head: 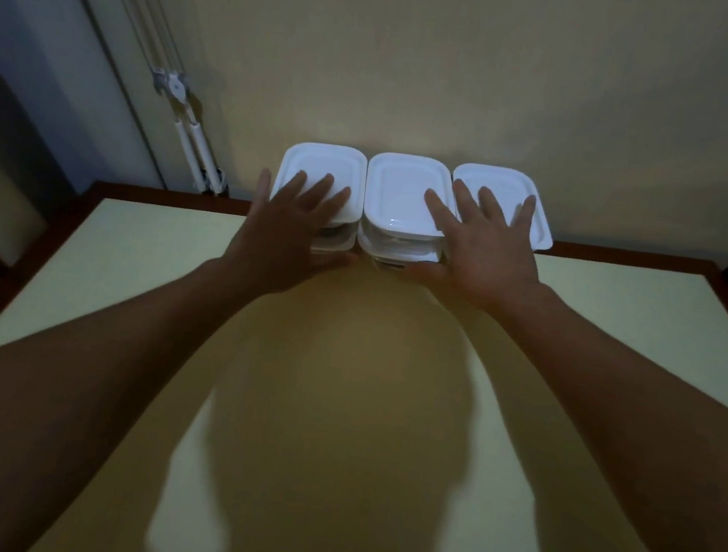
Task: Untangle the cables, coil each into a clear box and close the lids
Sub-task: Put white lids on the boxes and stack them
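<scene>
three lidded clear boxes (401, 189) in a row at bench (126, 271) 12 o'clock edge | left hand (287, 240), right hand (480, 252) open, flat on lids | advice: press rims evenly, confirm seating | cables unseen

Left hand (295, 227) and right hand (478, 248) lie flat on three lidded boxes (401, 189).

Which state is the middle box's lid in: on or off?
On: the white lid lies flat, covering the middle box.
</scene>
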A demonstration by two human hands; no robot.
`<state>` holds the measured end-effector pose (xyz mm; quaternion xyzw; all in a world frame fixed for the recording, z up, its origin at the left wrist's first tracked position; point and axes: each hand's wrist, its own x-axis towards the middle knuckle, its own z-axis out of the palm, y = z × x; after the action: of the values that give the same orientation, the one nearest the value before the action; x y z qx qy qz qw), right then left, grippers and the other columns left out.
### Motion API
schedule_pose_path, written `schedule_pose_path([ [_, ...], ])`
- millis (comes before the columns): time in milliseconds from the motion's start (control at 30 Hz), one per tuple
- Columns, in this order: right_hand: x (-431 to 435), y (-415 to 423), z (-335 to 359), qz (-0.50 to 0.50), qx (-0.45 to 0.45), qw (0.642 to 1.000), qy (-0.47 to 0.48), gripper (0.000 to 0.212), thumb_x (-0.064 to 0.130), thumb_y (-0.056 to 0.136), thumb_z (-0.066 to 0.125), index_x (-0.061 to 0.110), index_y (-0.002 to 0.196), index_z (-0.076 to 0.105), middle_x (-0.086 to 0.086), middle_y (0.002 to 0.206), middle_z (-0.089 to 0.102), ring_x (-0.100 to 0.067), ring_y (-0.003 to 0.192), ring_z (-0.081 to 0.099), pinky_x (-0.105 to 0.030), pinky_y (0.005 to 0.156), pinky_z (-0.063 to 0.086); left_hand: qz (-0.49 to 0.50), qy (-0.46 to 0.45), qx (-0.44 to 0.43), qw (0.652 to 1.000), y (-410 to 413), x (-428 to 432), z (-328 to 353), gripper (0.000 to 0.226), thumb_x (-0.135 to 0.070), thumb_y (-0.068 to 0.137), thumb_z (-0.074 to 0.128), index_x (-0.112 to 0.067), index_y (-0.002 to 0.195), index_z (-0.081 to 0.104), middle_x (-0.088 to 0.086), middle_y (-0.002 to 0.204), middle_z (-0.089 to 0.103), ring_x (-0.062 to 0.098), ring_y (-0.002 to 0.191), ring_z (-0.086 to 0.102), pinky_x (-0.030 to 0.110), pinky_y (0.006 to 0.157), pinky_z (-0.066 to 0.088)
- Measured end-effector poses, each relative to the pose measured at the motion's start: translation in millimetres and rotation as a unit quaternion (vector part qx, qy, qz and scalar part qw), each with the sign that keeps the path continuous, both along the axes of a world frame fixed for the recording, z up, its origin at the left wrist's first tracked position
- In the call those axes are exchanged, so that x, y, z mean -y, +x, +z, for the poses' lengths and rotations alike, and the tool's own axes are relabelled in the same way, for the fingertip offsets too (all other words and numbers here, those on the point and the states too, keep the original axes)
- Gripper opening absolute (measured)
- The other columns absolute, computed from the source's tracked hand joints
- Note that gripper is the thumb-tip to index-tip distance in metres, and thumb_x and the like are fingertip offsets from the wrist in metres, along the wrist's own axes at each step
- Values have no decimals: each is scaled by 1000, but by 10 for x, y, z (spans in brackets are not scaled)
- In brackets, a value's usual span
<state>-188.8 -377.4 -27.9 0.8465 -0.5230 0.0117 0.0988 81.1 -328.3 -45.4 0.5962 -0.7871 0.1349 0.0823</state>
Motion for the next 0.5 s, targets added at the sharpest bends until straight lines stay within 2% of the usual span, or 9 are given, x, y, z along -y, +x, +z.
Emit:
schedule_pose_path([
  [133,50,4,-1,-1,1,1000,7,94,79,87,41,33,161,3,-8,170,5,-36,155,9,-71,116,6,-4,-17,2,1000,-20,8,-8,72,-56,90,49,-13,148,45,16,152,44,41,138,40,71,110,23],
  [267,10,-60,52,15,20,1000,15,107,77,83,55,32,161,-2,-8,170,1,-36,155,6,-70,117,8,-3,-7,42,999,-17,23,32,80,-54,87,62,-15,152,38,16,156,38,42,140,36,70,112,20],
  [367,-16,-274,115,-11,-13,1000,8,121,77,76,65,30,160,-8,-9,169,-4,-38,154,5,-68,115,15,-27,-4,79,996,40,63,61,76,-40,89,68,-13,153,36,20,155,38,44,138,38,66,110,28],
  [433,-10,-451,127,-28,-40,999,11,119,71,78,68,29,160,-7,-9,169,-6,-39,153,4,-68,115,16,-33,-2,83,996,64,69,65,77,-34,88,72,-12,152,37,20,155,39,45,137,39,65,109,31],
  [500,7,-572,119,-29,-41,998,32,113,61,82,71,29,160,-3,-9,169,-6,-40,153,3,-66,117,17,-25,5,68,997,49,60,73,81,-37,85,74,-13,153,37,19,156,38,44,139,37,69,110,28],
])
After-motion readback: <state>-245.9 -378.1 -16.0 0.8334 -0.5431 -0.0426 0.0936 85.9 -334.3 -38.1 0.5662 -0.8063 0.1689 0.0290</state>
